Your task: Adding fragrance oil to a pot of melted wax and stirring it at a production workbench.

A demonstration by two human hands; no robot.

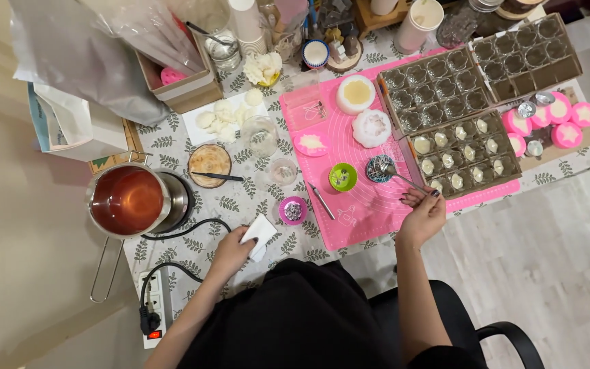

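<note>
Holding a metal spoon (396, 174) pinched in my right hand (423, 213), I dip its bowl into a small dark dish (379, 168) on the pink mat (349, 205). My left hand (232, 251) rests on the leaf-print surface (192, 249), fingers (247, 240) closed on a folded white tissue (261, 234). A green cup (342, 176) sits just beside the dish, and a tray (464, 154) of small filled moulds lies near my right hand. A pot (128, 199) of reddish liquid stands on a burner, well apart to the left, near a power strip (156, 306).
</note>
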